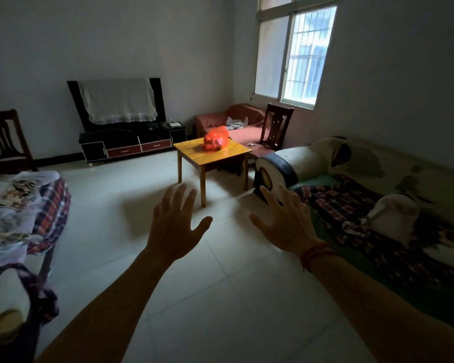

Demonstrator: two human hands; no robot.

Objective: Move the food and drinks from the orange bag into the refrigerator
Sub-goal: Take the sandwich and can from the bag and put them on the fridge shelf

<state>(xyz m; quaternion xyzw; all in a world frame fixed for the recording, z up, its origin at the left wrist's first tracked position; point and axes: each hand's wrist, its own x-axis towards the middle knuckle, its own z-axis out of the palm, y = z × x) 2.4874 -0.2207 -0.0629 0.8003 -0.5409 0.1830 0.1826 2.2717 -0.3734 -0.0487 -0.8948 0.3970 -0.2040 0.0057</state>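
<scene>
orange bag (216, 138) sits on a small wooden table (192, 151), far middle of the room, well apart from both hands. thin translucent plastic, bright orange-red, crumpled and bulging, top bunched to a peak. rounded lumps show through the lower part; contents cannot be told. table square, glossy yellow-brown top catching light, straight plain legs. left hand (172, 226) and right hand (286, 226) raised side by side in the near foreground, backs up, fingers straight and spread wide, holding nothing, touching nothing. red cord (313, 254) round the right wrist. floor (220, 284) pale glazed tiles, large squares, thin joint lines. far left: dark flat screen (160, 100) draped with a white gauzy cloth (117, 100), standing on a low glossy black cabinet (131, 145) with two red-brown drawer fronts. dark wooden chair (277, 128) with slatted back just right of the table. right side: long sofa (393, 158), cream rolled arm, checked throw (351, 203) over the seat. window (296, 53) above it, barred outside.
</scene>
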